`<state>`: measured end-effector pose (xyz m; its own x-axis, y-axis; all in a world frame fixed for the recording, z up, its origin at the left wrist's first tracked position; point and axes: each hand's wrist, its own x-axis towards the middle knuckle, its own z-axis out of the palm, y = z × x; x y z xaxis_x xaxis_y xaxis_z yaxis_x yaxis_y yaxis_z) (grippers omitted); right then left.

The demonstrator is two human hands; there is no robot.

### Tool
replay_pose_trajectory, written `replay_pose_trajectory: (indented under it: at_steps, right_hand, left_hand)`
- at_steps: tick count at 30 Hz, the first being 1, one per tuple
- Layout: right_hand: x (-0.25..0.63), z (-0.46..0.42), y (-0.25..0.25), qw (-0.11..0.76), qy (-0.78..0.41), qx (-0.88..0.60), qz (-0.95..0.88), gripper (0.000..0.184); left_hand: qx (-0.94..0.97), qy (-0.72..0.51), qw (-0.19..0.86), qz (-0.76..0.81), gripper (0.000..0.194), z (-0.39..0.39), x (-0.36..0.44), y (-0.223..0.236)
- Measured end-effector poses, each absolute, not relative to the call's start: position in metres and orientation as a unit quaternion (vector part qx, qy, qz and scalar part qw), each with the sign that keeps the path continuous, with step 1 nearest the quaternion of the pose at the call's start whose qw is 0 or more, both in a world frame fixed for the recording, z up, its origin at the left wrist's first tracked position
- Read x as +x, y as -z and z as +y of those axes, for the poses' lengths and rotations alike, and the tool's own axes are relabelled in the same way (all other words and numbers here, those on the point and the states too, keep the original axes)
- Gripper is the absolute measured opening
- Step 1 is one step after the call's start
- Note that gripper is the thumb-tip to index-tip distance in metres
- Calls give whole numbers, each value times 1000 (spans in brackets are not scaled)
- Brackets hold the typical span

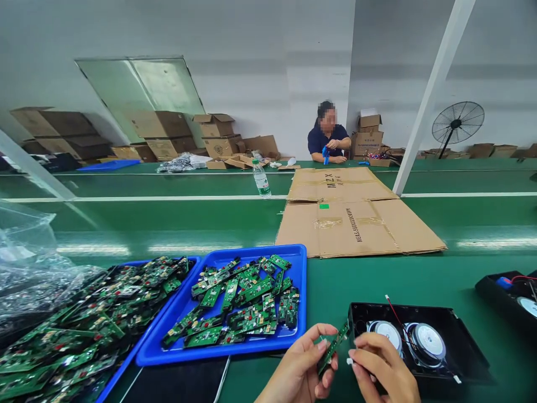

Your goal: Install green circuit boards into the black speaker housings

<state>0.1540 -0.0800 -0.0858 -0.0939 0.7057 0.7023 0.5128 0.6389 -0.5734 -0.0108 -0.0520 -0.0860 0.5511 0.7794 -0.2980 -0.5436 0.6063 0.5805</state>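
Observation:
My left hand (302, 368) pinches a small green circuit board (333, 348) and holds it up near the bottom edge of the view. Beside it, my right hand (384, 370) is curled with its fingertips on a small white connector (349, 361) close to the board. Just behind both hands lies a black speaker housing (461, 348) with two round silver speakers (413, 338) and a thin red wire (394, 313) rising from it.
A blue tray (300, 268) with several green boards sits left of my hands; a second, fuller tray (138, 263) lies farther left by a clear plastic bag (25, 263). Flattened cardboard (356, 218), a water bottle (261, 179), another housing (509, 294), a seated person (328, 140), stacked boxes and a fan stand beyond.

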Motion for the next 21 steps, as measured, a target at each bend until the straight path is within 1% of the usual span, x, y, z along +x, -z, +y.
replay_pose_trajectory:
  at_steps: [3, 5, 9, 13, 16, 18, 21]
  right_hand:
    - [156, -78, 86, 533, -58, -414, -735, 18]
    - [159, -76, 84, 519, -52, -402, -752, 18]
    - [164, -76, 79, 486, -57, -375, -788, 18]
    - [160, -81, 78, 525, -74, -399, -748, 18]
    - [158, -84, 78, 552, -73, -415, -719, 20]
    - [158, -85, 78, 554, -82, -416, -716, 20]
    - [159, -85, 75, 530, -74, -426, -729, 14]
  left_hand:
    - [252, -363, 868, 225, 33, -55, -8, 95]
    - [282, -353, 868, 208, 36, -58, -5, 99]
    - [304, -363, 852, 224, 39, -63, 2, 99]
    - [291, -373, 851, 229, 38, -64, 1, 88]
    - [293, -363, 844, 264, 43, -64, -4, 75]
    - [293, -364, 838, 282, 50, -63, -8, 65]
    - [287, -396, 815, 310, 55, -62, -10, 55]
